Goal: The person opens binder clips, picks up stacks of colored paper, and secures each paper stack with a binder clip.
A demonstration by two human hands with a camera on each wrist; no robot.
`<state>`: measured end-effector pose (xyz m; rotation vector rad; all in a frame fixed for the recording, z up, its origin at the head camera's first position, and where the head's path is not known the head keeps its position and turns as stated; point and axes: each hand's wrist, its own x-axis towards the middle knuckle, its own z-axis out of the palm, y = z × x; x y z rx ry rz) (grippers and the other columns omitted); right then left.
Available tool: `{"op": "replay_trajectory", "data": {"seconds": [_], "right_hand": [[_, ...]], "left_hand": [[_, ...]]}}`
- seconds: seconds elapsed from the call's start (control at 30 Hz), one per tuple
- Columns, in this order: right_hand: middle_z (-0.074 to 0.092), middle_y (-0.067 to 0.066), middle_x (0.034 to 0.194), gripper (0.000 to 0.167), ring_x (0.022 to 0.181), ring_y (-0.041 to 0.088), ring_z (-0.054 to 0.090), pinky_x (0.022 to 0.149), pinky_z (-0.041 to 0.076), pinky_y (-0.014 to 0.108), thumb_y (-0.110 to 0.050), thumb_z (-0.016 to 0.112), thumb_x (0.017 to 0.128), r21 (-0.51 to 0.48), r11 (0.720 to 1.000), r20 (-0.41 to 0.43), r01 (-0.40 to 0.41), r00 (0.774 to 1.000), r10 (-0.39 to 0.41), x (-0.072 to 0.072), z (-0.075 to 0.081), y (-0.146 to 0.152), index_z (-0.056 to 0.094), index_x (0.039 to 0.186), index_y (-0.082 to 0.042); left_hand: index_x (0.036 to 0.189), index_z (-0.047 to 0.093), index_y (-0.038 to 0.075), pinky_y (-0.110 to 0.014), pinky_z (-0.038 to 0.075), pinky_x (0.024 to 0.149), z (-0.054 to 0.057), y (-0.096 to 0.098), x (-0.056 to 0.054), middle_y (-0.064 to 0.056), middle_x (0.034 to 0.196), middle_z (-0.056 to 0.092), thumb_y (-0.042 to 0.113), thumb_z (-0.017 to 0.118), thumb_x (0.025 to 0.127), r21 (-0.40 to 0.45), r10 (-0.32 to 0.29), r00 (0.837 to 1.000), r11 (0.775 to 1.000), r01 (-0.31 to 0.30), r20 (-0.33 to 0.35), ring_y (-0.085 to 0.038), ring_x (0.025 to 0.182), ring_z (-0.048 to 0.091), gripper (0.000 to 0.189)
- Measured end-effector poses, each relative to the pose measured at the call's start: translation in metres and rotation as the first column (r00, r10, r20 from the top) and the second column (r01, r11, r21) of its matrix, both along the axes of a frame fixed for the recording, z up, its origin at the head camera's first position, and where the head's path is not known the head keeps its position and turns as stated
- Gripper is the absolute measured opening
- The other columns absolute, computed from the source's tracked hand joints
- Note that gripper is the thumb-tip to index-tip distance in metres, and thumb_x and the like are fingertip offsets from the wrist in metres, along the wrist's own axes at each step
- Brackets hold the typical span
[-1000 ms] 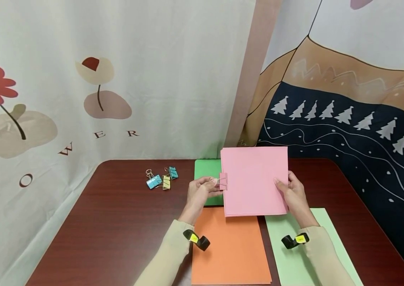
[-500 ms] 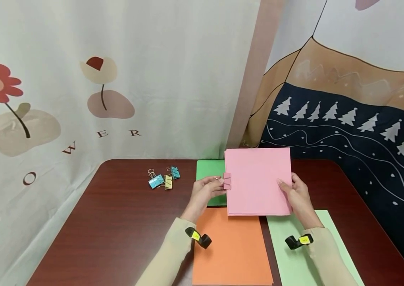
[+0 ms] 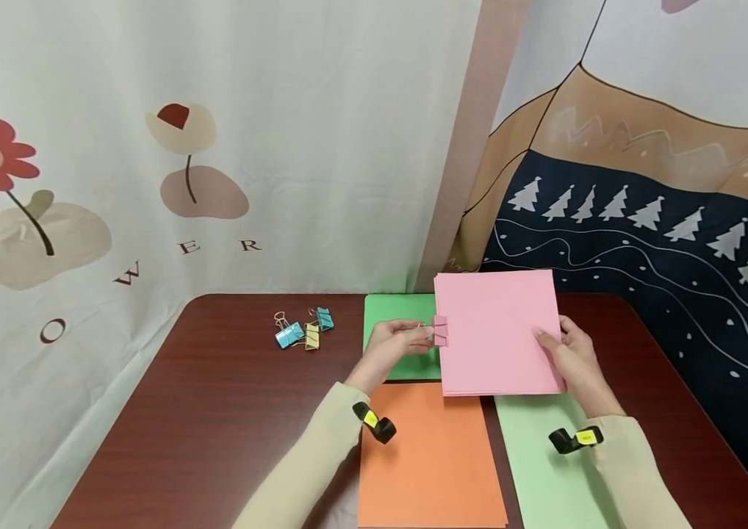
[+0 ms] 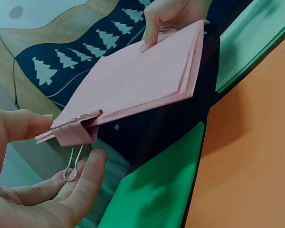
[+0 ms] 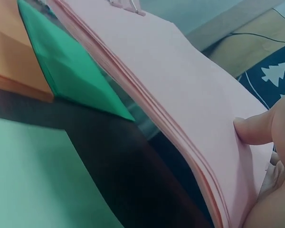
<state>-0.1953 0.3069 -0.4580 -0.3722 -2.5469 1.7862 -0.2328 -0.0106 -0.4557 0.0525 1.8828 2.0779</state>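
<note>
Above the orange paper (image 3: 430, 466), the pink paper stack (image 3: 496, 334) looks light and bendy, best held by opposite edges, the left hand (image 3: 387, 353) pinching its pink binder clip (image 3: 440, 330), the right hand (image 3: 577, 365) gripping the other side.

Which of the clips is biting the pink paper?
The pink clip, on the left edge of the pink paper; the two blue clips and the yellow clip lie on the table.

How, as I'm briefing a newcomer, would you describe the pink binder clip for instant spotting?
Above the brown table, find the pink paper stack in the right hand. The pink binder clip is on its edge nearest the left hand; unlike the loose blue clips and yellow clip, it grips paper.
</note>
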Motion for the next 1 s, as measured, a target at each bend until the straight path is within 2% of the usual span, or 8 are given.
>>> {"op": "replay_trajectory", "data": {"seconds": [0.17, 0.27, 0.4, 0.57, 0.73, 0.83, 1.0], "right_hand": [[0.065, 0.006, 0.112, 0.057, 0.079, 0.008, 0.061, 0.067, 0.058, 0.027, -0.037, 0.052, 0.108, 0.047, 0.999, 0.044, -0.002, 0.999, 0.000, -0.003, 0.002, 0.012, 0.035, 0.154, -0.007], [0.066, 0.000, 0.105, 0.057, 0.077, 0.008, 0.062, 0.066, 0.058, 0.029, -0.037, 0.053, 0.107, 0.060, 0.998, 0.048, -0.002, 0.999, -0.001, -0.005, 0.005, 0.020, 0.035, 0.153, -0.007], [0.065, -0.008, 0.094, 0.057, 0.073, 0.008, 0.063, 0.063, 0.058, 0.030, -0.036, 0.054, 0.107, 0.077, 0.997, 0.043, -0.003, 0.999, -0.001, -0.009, 0.009, 0.031, 0.036, 0.152, -0.005], [0.065, 0.006, 0.108, 0.063, 0.074, 0.009, 0.063, 0.064, 0.058, 0.029, -0.038, 0.053, 0.107, 0.124, 0.992, 0.075, -0.010, 0.997, 0.001, -0.014, 0.010, 0.044, 0.033, 0.155, -0.003], [0.058, 0.021, 0.127, 0.069, 0.077, 0.010, 0.062, 0.066, 0.058, 0.028, -0.042, 0.050, 0.107, 0.150, 0.988, 0.106, -0.025, 0.994, 0.009, -0.017, 0.009, 0.057, 0.029, 0.158, 0.000], [0.054, 0.025, 0.134, 0.071, 0.079, 0.011, 0.062, 0.067, 0.058, 0.026, -0.043, 0.049, 0.107, 0.162, 0.986, 0.116, -0.029, 0.993, 0.010, -0.019, 0.006, 0.064, 0.028, 0.158, 0.001], [0.051, 0.028, 0.137, 0.073, 0.081, 0.012, 0.060, 0.067, 0.057, 0.024, -0.044, 0.050, 0.107, 0.178, 0.983, 0.139, -0.036, 0.990, 0.011, -0.026, 0.001, 0.072, 0.027, 0.158, 0.003]], "left_hand": [[0.139, 0.056, -0.006, -0.036, 0.059, 0.100, 0.004, 0.006, -0.005, -0.015, 0.113, 0.076, 0.028, 0.077, 0.093, -0.058, -0.071, 0.997, 0.996, 0.071, 0.007, -0.030, 0.106, 0.076, 0.061], [0.135, 0.060, -0.003, -0.037, 0.058, 0.101, 0.009, 0.012, -0.009, -0.013, 0.112, 0.077, 0.030, 0.077, 0.093, -0.097, -0.094, 0.995, 0.991, 0.095, 0.015, -0.032, 0.108, 0.074, 0.056], [0.126, 0.066, 0.001, -0.039, 0.059, 0.101, 0.014, 0.023, -0.014, -0.017, 0.116, 0.076, 0.031, 0.078, 0.092, -0.137, -0.112, 0.994, 0.984, 0.114, 0.018, -0.033, 0.107, 0.075, 0.048], [0.122, 0.069, 0.000, -0.045, 0.060, 0.098, 0.014, 0.037, -0.020, -0.023, 0.119, 0.074, 0.029, 0.079, 0.091, -0.169, -0.118, 0.992, 0.978, 0.123, 0.035, -0.032, 0.104, 0.075, 0.044], [0.116, 0.072, 0.005, -0.041, 0.060, 0.098, 0.013, 0.050, -0.027, -0.021, 0.115, 0.075, 0.034, 0.082, 0.088, -0.251, -0.112, 0.992, 0.960, 0.122, 0.053, -0.031, 0.105, 0.076, 0.042], [0.110, 0.075, 0.009, -0.040, 0.059, 0.099, 0.012, 0.057, -0.031, -0.018, 0.113, 0.077, 0.037, 0.084, 0.085, -0.295, -0.094, 0.994, 0.949, 0.108, 0.058, -0.030, 0.103, 0.076, 0.038], [0.104, 0.074, 0.009, -0.044, 0.056, 0.103, 0.007, 0.066, -0.037, -0.015, 0.107, 0.078, 0.036, 0.084, 0.085, -0.367, -0.071, 0.996, 0.926, 0.087, 0.057, -0.027, 0.096, 0.078, 0.035]]}}
